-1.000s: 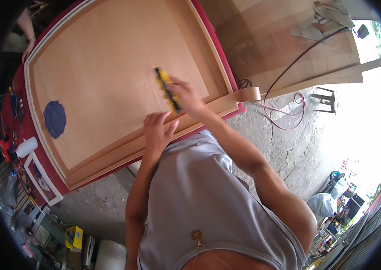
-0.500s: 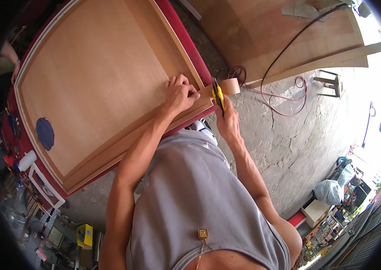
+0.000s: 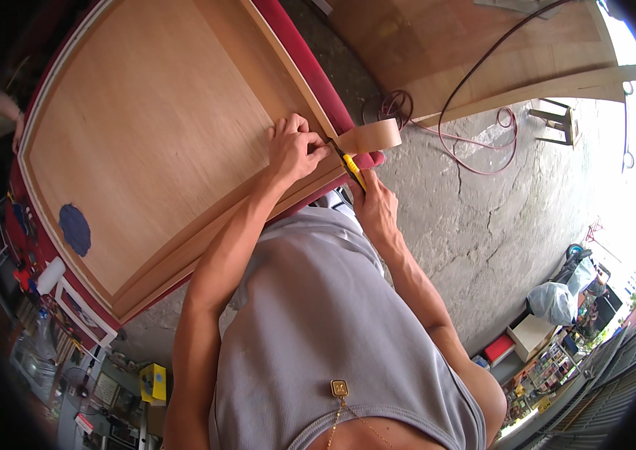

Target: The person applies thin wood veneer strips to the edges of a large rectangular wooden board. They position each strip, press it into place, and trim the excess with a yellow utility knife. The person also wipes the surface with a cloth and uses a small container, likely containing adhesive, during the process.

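Note:
A large shallow wooden panel point(image 3: 160, 127) with a raised rim and dark red padded edges lies before me. Along its near rim runs a thin wood-coloured strip point(image 3: 372, 137), whose loose end curls out past the right corner. My left hand point(image 3: 293, 152) rests at that corner, fingers bent, thumb and forefinger close together on the strip. In my right hand point(image 3: 375, 204) is a yellow and black utility knife point(image 3: 353, 169), gripped by its handle. Its tip points up and left, touching or almost touching the strip beside my left thumb. The exact contact is too small to tell.
A dark blue patch point(image 3: 75, 229) lies on the panel's left part. Another person's hand point(image 3: 18, 129) is at the far left edge. A reddish hose point(image 3: 475, 161) loops over the cracked concrete floor point(image 3: 445, 232), near a small stool point(image 3: 556, 124) and leaning plywood point(image 3: 438, 60).
My right hand has brought the knife left and tilted it, so its tip now sits at the corner near my left hand. The strip's loose end has shifted slightly upward. My left hand stays nearly in place.

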